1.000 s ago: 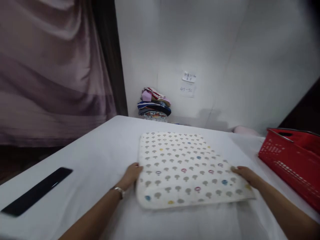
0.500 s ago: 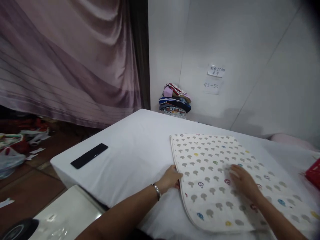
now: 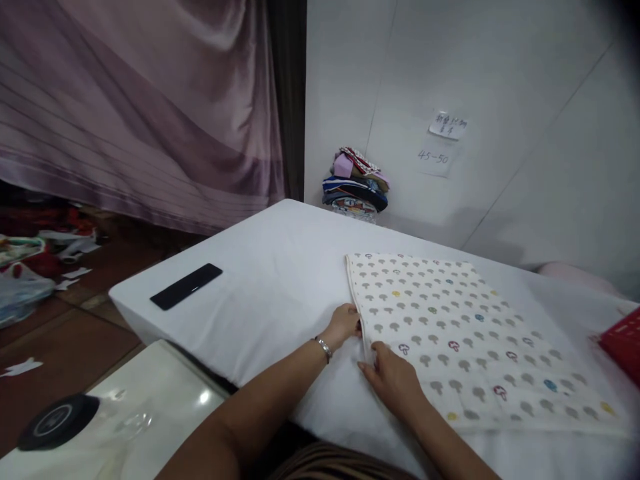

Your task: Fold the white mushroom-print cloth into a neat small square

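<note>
A white cloth (image 3: 445, 307) printed with grey and coloured mushrooms lies folded in a rectangle on the white-covered table (image 3: 280, 267). At its left edge, my left hand (image 3: 345, 324) has its fingers closed around the border, with the fingertips partly hidden. My right hand (image 3: 397, 380) is just nearer to me on the same edge. Its forefinger touches the border, while the thumb stands apart from it over the white table cover. The cloth's near left corner is hidden under the right hand and forearm.
A black flat slab like a phone (image 3: 186, 287) lies on the table's left part. Folded clothes (image 3: 356, 183) are stacked by the wall. A red object (image 3: 623, 343) is at the right, and a pale glossy surface with a black round part (image 3: 60, 421) at lower left.
My right hand has moved left from the middle of the cloth to its left edge, beside my left hand. My left hand stays at that edge. The view has shifted slightly.
</note>
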{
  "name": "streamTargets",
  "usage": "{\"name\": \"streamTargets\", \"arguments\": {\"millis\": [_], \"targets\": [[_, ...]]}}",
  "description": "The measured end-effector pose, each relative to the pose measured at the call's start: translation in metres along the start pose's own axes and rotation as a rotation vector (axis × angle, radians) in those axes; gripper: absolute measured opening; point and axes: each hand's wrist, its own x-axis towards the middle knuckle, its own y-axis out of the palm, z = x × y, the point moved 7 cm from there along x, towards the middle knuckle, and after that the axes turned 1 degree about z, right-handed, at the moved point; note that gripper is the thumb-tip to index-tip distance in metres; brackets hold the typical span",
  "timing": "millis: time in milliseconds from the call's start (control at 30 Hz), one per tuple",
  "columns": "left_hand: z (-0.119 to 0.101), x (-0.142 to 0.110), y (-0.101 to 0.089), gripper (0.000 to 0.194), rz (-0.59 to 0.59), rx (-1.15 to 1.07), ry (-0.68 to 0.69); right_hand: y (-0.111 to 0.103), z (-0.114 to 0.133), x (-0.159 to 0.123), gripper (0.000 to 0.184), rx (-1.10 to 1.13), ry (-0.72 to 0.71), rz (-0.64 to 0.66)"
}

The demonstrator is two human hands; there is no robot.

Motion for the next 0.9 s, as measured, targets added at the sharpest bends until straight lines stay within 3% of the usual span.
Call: {"name": "streamTargets", "arguments": {"millis": [167,533,900], "targets": [[0.007,-0.005,-0.005,0.013,-0.014,0.160,0.024,0.003,-0.001,0.001,0.020,-0.065,0.052,0.019],[0.007,0.003,-0.005,0.005,-0.020,0.233,0.024,-0.003,-0.016,0.004,0.013,0.181,0.085,-0.068],[0.004,-0.005,-0.005,0.008,-0.052,0.260,0.010,-0.004,-0.009,0.003,0.016,0.036,0.125,-0.058]]}}
